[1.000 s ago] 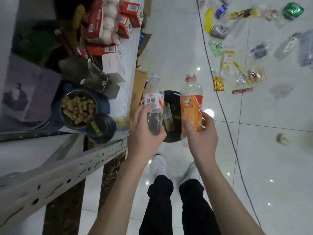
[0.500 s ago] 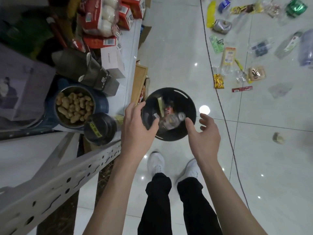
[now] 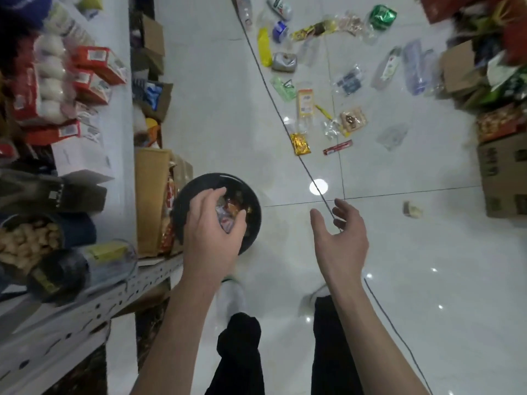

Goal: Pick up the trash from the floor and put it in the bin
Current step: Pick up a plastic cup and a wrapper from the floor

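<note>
A round black bin (image 3: 252, 203) stands on the white tile floor beside the shelf, with bottles and wrappers inside it. My left hand (image 3: 212, 232) hovers over the bin's mouth, fingers spread and empty. To the right of the bin, my right hand (image 3: 340, 238) is open over bare floor, palm turned inward. Trash lies scattered ahead: a gold wrapper (image 3: 300, 143), a red bar wrapper (image 3: 337, 147), a yellow packet (image 3: 305, 101), a green foil bag (image 3: 382, 14), clear bags and several bottles. A small crumpled piece (image 3: 412, 209) lies alone on the right.
A metal shelf (image 3: 85, 306) with boxes, a can of peanuts (image 3: 25, 240) and jars runs along the left. Cardboard boxes (image 3: 149, 195) stand between shelf and bin. More cartons (image 3: 503, 175) and goods are stacked at the right. A thin black cable (image 3: 285, 121) crosses the floor.
Both bottles that I held above the bin have dropped into it. My hands are empty now, and my right hand has swung out to the right, away from the bin.
</note>
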Demonstrator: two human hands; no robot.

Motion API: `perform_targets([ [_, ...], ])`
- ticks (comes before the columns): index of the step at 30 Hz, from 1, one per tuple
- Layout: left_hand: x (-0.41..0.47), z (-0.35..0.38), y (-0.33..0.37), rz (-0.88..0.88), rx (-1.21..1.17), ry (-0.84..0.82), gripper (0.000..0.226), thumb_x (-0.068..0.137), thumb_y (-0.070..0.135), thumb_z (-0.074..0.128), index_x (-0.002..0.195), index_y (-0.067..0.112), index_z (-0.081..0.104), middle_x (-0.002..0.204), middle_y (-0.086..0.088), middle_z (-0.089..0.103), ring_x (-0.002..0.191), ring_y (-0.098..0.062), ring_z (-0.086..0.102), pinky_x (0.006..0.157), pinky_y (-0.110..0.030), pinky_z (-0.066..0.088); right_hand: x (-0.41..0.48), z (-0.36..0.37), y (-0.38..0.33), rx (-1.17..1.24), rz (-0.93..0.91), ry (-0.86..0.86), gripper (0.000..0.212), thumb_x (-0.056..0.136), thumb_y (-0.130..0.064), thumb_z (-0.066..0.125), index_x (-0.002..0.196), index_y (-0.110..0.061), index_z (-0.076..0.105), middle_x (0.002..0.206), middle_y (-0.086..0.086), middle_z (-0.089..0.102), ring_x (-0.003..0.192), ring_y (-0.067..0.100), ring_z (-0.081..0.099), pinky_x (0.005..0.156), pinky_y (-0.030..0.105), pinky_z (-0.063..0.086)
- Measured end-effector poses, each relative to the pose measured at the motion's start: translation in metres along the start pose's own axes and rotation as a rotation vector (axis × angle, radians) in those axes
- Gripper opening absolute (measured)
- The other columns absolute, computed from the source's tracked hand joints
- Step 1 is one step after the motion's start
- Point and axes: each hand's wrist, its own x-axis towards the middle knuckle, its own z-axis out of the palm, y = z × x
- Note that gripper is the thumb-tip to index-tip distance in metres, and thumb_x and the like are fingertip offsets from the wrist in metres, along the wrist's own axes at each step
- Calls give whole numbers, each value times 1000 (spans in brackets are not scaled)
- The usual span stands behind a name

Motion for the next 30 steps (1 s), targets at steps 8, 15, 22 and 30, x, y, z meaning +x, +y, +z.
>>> perform_targets([
  [8, -18, 135, 149, 136, 40, -159, 52, 92, 35, 66, 140, 22, 49, 140, 4, 44, 130, -12, 43, 106, -28, 35, 97, -164, 48, 47, 82, 150, 52, 91, -39, 74, 138, -25, 57, 126, -9, 60, 112, 9, 58, 99, 28, 45],
  [15, -25, 249, 281, 335, 64, -265, 51, 91, 32, 69, 137, 19, 51, 137, 3, 49, 127, -12, 45, 107, -46, 41, 170, -294, 99, 118, 194, 344, 51, 90, -41, 74, 136, -27, 56, 123, -11, 58, 111, 8, 57, 98, 30, 45],
  [22, -5, 326, 348, 498, 106, -378, 51, 91, 28, 69, 137, 15, 52, 140, -2, 51, 137, -18, 41, 106, -46, 41, 212, -347, 145, 163, 307, 455, 52, 89, -39, 76, 136, -25, 57, 124, -8, 58, 111, 11, 57, 100, 34, 47],
  [30, 57, 413, 351, 520, 161, -465, 52, 91, 26, 71, 137, 11, 52, 135, -4, 49, 130, -25, 48, 107, -49, 41, 286, -319, 193, 188, 395, 464, 55, 89, -34, 79, 137, -21, 57, 128, -4, 58, 113, 13, 57, 100, 33, 47],
])
